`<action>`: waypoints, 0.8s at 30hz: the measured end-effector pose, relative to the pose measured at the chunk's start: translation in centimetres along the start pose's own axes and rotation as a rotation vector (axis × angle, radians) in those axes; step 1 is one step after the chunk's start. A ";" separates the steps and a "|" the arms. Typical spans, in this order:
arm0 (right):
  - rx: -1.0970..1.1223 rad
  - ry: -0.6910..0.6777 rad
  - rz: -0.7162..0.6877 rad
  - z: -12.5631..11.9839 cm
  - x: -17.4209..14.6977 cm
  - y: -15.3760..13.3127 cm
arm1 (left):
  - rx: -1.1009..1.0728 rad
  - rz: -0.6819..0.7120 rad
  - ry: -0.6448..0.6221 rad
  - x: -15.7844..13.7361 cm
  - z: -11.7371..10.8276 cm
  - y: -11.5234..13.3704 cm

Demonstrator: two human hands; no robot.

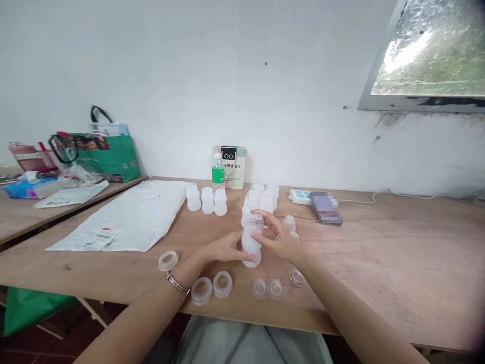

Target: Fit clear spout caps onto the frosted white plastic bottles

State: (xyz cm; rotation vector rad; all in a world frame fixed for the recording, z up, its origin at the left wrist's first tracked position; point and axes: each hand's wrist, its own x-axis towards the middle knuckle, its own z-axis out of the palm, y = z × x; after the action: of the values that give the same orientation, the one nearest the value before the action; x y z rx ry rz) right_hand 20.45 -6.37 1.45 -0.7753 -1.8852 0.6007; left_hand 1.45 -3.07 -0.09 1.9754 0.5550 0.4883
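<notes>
A translucent white baby bottle [251,248] with a clear cap [255,222] on top stands in front of me on the table. My left hand [227,247] grips the bottle's lower body from the left. The fingers of my right hand [278,236] close round the clear cap from the right. Near my left wrist lie several ring collars, one ring [223,284] among them. Clear nipples [275,287] lie flat by the table's front edge. Beyond my right hand, partly hidden by it, stand two clear caps [289,223].
Capped bottles [267,198] stand in rows behind my hands; three uncapped bottles [208,200] are farther left. A water bottle [218,172] and a paper bag [237,167] stand by the wall. A white plastic mailer [132,215] lies left, a phone [326,208] and power strip [301,196] right.
</notes>
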 end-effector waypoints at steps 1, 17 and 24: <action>-0.013 -0.012 0.009 -0.1 0.0 -0.1 | -0.009 0.003 -0.002 0.0 0.0 0.0; -0.001 -0.084 0.135 0.2 -0.1 -0.4 | 0.022 0.020 0.003 -0.1 -0.1 0.2; -0.029 -0.163 0.188 0.1 -0.1 -0.8 | 0.314 -0.032 0.064 -0.4 -0.6 0.2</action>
State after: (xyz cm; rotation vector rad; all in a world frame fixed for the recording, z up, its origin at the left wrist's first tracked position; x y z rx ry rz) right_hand 20.18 -6.93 1.90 -0.9548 -1.9862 0.7753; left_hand 0.81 -2.98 0.25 2.2502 0.7394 0.4678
